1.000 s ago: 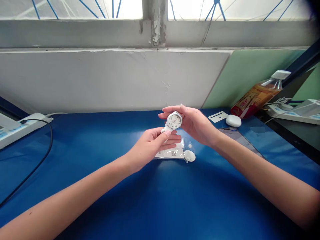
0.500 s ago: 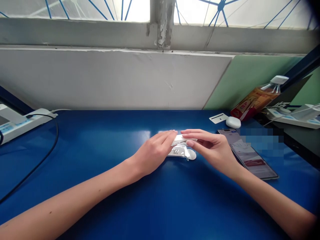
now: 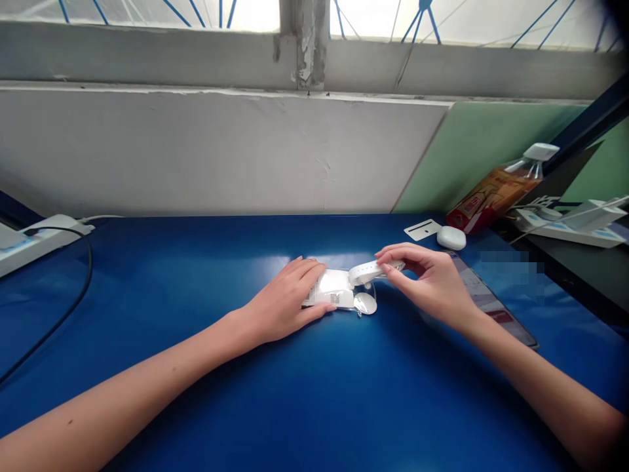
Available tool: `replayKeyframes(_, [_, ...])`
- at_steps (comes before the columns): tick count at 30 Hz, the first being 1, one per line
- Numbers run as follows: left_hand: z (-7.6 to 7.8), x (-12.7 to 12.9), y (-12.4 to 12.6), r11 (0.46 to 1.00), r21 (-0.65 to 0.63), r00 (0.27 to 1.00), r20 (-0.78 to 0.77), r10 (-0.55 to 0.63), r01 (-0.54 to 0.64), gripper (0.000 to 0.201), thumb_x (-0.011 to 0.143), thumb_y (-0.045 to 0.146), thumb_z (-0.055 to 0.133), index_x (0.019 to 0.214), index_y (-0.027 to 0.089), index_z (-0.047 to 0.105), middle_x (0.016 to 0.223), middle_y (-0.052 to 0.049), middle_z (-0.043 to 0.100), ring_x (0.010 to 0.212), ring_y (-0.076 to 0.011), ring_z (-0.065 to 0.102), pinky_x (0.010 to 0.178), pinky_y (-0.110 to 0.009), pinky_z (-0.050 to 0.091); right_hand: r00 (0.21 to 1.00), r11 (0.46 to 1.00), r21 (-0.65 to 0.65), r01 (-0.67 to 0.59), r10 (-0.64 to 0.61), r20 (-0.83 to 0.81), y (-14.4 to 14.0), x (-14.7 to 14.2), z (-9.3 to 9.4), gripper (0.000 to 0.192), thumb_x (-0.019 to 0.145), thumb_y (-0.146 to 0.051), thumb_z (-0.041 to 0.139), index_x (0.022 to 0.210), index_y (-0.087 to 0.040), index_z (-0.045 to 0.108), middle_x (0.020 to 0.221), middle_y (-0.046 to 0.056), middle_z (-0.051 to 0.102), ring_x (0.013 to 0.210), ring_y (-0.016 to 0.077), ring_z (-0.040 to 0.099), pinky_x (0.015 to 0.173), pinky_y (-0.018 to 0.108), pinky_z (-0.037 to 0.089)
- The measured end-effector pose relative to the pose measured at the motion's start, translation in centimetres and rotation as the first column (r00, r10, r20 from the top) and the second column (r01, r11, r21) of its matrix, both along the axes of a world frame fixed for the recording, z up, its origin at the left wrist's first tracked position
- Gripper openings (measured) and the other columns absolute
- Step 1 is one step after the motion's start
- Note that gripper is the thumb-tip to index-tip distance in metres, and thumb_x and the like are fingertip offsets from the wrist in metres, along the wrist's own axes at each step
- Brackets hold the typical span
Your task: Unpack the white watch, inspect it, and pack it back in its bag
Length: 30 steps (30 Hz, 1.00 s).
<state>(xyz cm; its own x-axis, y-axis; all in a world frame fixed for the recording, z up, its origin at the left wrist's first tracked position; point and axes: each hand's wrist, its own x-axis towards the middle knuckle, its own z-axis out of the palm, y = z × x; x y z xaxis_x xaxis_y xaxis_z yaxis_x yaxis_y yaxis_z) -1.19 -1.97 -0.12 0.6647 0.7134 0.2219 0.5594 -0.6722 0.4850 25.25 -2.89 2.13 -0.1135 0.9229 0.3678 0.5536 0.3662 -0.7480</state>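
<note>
Blue tabletop (image 3: 314,400) under both hands. Left hand (image 3: 285,296) lies palm down, flattened, gripping nothing, fingers pointing away and rightward, thumb apart. Right hand (image 3: 425,280), raised to its right, pinches between thumb and fingertips, forearm slanting in from near right. Clear plastic pouch (image 3: 338,299): left end under left hand, long axis left-right. White wristwatch (image 3: 364,273): right end in right hand's pinch, long axis roughly left-right, strap loop pointing toward left hand, dropping slightly; contact with pouch unclear.
</note>
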Motion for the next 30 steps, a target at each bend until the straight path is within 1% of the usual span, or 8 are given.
replayKeyframes(3, [0.0,0.1,-0.2,0.999,0.029,0.999,-0.031,0.022,-0.021,0.051,0.095,0.048,0.048,0.137,0.019,0.044,0.139,-0.014,0.050,0.133,-0.0306,0.042,0.114,-0.051,0.026,0.993,0.998,-0.001,0.067,-0.066,0.094,0.3,0.4,0.1,0.006,0.080,-0.026,0.064,0.078,-0.025,0.069,0.090,0.007,0.072,0.082,0.0281,0.068,0.070,0.042,0.055])
replayKeyframes(6, [-0.1,0.0,-0.3,0.998,0.039,0.998,-0.046,0.050,-0.049,0.052,0.097,0.048,0.042,0.140,0.019,0.039,0.140,-0.014,0.049,0.133,-0.0315,0.041,0.111,-0.050,0.031,0.992,0.996,-0.027,0.080,-0.077,0.101,0.5,0.7,0.0,0.007,0.081,-0.029,0.064,0.077,-0.026,0.069,0.088,0.007,0.073,0.080,0.0283,0.067,0.068,0.042,0.055])
replayKeyframes(11, [-0.2,0.0,-0.3,0.996,0.066,0.998,-0.016,0.064,-0.063,0.051,0.098,0.044,0.040,0.142,0.018,0.037,0.138,-0.016,0.048,0.127,-0.0312,0.046,0.104,-0.047,0.040,0.992,0.985,-0.146,-0.089,0.074,-0.105,0.3,0.1,-0.3,0.013,0.085,-0.035,0.063,0.086,-0.024,0.070,0.097,0.008,0.072,0.092,0.0273,0.067,0.077,0.040,0.056])
replayKeyframes(13, [-0.2,0.0,-0.3,0.995,0.077,0.998,-0.024,0.066,-0.064,0.051,0.099,0.043,0.040,0.144,0.018,0.036,0.138,-0.016,0.048,0.127,-0.0308,0.046,0.103,-0.046,0.041,0.984,0.974,-0.167,-0.154,0.136,-0.113,0.0,-0.2,-0.2,0.015,0.086,-0.034,0.062,0.091,-0.022,0.070,0.101,0.008,0.071,0.095,0.0261,0.067,0.079,0.038,0.056])
replayKeyframes(16, [-0.2,0.0,-0.3,0.995,0.084,0.997,-0.052,0.053,-0.049,0.052,0.099,0.043,0.039,0.143,0.016,0.036,0.138,-0.017,0.048,0.128,-0.0311,0.045,0.103,-0.046,0.041,0.959,0.962,-0.090,-0.258,0.266,0.097,-0.2,-0.1,0.0,0.020,0.087,-0.029,0.061,0.104,-0.023,0.070,0.114,0.008,0.069,0.101,0.0263,0.066,0.083,0.039,0.056])
replayKeyframes(20, [-0.1,0.1,-0.2,0.996,0.084,0.997,-0.068,0.048,-0.042,0.052,0.098,0.045,0.040,0.141,0.015,0.039,0.137,-0.018,0.048,0.127,-0.0320,0.045,0.103,-0.047,0.041,0.841,0.919,-0.050,-0.392,0.380,0.386,0.2,1.1,0.0,0.035,0.089,-0.027,0.058,0.123,-0.030,0.064,0.127,0.005,0.064,0.112,0.0278,0.062,0.094,0.044,0.052])
replayKeyframes(24, [-0.1,0.0,-0.2,0.994,0.100,0.997,-0.070,0.045,-0.037,0.052,0.098,0.046,0.041,0.140,0.016,0.040,0.137,-0.016,0.049,0.126,-0.0316,0.045,0.103,-0.047,0.041,0.805,0.912,-0.034,-0.409,0.378,0.458,0.6,1.5,-0.8,0.035,0.092,-0.029,0.055,0.126,-0.031,0.062,0.127,0.004,0.065,0.110,0.0267,0.064,0.091,0.044,0.053])
replayKeyframes(30, [-0.3,-0.1,0.0,0.991,0.129,0.998,-0.054,0.029,-0.022,0.048,0.097,0.046,0.044,0.135,0.017,0.045,0.133,-0.016,0.052,0.125,-0.0318,0.046,0.100,-0.049,0.044,0.799,0.921,0.091,-0.379,0.275,0.535,0.3,0.3,-1.9,0.029,0.095,-0.029,0.052,0.118,-0.023,0.067,0.122,0.007,0.068,0.102,0.0246,0.066,0.087,0.041,0.054])
